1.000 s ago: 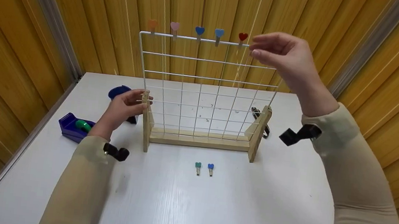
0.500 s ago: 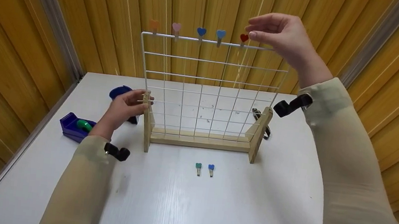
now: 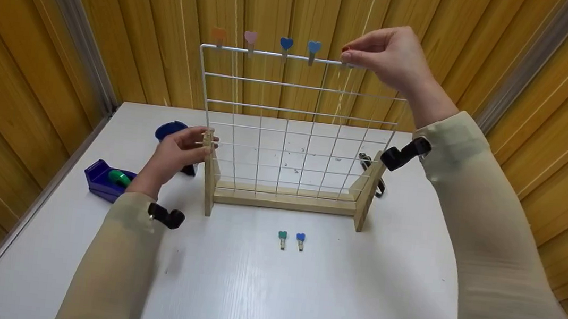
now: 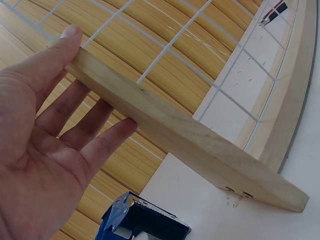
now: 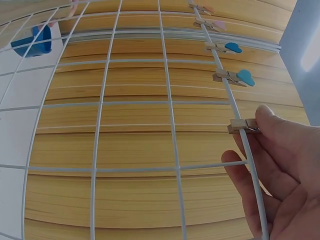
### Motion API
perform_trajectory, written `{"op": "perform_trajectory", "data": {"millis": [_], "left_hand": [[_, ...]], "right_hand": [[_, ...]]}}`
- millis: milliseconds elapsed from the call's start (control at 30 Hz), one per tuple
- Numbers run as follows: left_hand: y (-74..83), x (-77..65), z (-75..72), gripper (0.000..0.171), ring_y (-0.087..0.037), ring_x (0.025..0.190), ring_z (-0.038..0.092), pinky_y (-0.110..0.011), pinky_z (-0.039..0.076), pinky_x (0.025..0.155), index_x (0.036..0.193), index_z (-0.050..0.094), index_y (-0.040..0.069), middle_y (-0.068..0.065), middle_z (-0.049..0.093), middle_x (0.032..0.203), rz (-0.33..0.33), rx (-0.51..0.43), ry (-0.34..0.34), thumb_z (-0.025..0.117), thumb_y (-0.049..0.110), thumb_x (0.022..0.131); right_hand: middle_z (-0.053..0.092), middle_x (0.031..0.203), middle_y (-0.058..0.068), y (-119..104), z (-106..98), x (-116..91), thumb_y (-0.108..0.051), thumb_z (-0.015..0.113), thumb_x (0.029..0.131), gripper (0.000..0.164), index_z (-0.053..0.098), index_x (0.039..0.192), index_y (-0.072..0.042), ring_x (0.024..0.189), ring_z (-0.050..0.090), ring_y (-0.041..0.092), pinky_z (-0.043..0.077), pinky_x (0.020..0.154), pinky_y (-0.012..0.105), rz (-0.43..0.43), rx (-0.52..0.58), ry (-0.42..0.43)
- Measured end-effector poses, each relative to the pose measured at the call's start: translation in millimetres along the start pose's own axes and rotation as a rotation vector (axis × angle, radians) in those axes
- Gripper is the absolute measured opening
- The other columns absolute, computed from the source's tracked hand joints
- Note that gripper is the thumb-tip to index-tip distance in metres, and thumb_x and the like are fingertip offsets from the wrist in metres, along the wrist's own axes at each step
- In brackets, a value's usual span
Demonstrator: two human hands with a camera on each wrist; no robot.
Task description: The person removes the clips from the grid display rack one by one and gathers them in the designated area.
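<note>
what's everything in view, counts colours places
table: 1, white, centre
stand: 1, pale wood, on table
wire grid: 1, white, in stand
clips: 5, orange, pink, two blues, red, grid's top wire
loose clips: 2, green, blue, before stand
holder: 1, purple, table's left
green item: 1, green, in holder
blue object: 1, blue, left of stand
tool: 1, dark, behind stand
walls: 3, yellow-brown, surrounding
wrist cameras: 2, black, cuffs
sleeves: 2, beige, arms
left hand: 1, bare, holding stand
right hand: 1, bare, pinching red clip
</note>
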State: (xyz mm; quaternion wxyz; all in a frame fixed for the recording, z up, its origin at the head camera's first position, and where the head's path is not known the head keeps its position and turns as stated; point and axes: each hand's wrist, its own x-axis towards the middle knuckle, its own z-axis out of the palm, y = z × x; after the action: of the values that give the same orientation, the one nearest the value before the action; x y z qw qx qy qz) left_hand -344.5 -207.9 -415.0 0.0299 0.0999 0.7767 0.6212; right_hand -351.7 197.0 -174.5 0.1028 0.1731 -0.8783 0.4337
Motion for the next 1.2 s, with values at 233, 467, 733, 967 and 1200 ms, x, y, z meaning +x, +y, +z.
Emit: {"op": "perform_trajectory", "data": {"millis": [233, 467, 733, 967, 1200], "left_hand": [[-0.6, 0.5, -0.3, 0.056, -0.018, 0.129, 0.063, -0.022, 0.057, 0.098, 0.147, 0.055, 0.024, -0.005, 0.064, 0.144, 0.002, -0.018, -0.003, 0.075, 0.032, 0.095], [0.0, 0.7, -0.3, 0.054, -0.018, 0.128, 0.063, -0.022, 0.057, 0.098, 0.146, 0.056, 0.025, -0.005, 0.064, 0.143, -0.005, -0.017, 0.005, 0.075, 0.032, 0.095], [0.6, -0.2, 0.3, 0.056, -0.018, 0.129, 0.062, -0.021, 0.057, 0.097, 0.147, 0.055, 0.023, -0.006, 0.064, 0.143, -0.010, -0.020, 0.002, 0.075, 0.031, 0.095], [-1.0, 0.0, -0.3, 0.057, -0.020, 0.132, 0.060, -0.022, 0.057, 0.098, 0.148, 0.054, 0.023, -0.005, 0.064, 0.144, -0.003, -0.008, 0.003, 0.075, 0.032, 0.095], [-0.6, 0.0, -0.2, 0.058, -0.021, 0.133, 0.060, -0.025, 0.056, 0.101, 0.148, 0.054, 0.026, -0.004, 0.064, 0.144, -0.007, 0.013, 0.007, 0.075, 0.036, 0.095]], "right_hand": [[0.078, 0.091, -0.012, 3.1, 4.8, -1.5, -0.022, 0.081, 0.090, 0.015, 0.082, 0.100, -0.011, 0.084, 0.072, 0.003, 0.057, 0.085, 0.017, -0.068, 0.035, 0.040], [0.080, 0.094, -0.009, 3.7, 5.7, -2.0, -0.018, 0.081, 0.090, 0.008, 0.082, 0.096, -0.012, 0.084, 0.073, 0.003, 0.058, 0.087, 0.017, -0.095, 0.046, 0.055], [0.079, 0.092, -0.010, 4.2, 6.8, -3.4, -0.019, 0.081, 0.090, 0.008, 0.082, 0.094, -0.012, 0.083, 0.072, 0.003, 0.057, 0.085, 0.017, -0.111, 0.052, 0.074], [0.079, 0.087, -0.011, 4.7, 8.2, -2.7, -0.012, 0.080, 0.090, 0.002, 0.081, 0.090, -0.011, 0.080, 0.072, 0.003, 0.057, 0.081, 0.015, -0.137, 0.105, 0.079], [0.079, 0.086, -0.009, 6.0, 5.1, -3.5, -0.008, 0.078, 0.091, 0.004, 0.080, 0.092, -0.005, 0.079, 0.074, 0.007, 0.059, 0.081, 0.016, -0.170, 0.185, 0.074]]}}
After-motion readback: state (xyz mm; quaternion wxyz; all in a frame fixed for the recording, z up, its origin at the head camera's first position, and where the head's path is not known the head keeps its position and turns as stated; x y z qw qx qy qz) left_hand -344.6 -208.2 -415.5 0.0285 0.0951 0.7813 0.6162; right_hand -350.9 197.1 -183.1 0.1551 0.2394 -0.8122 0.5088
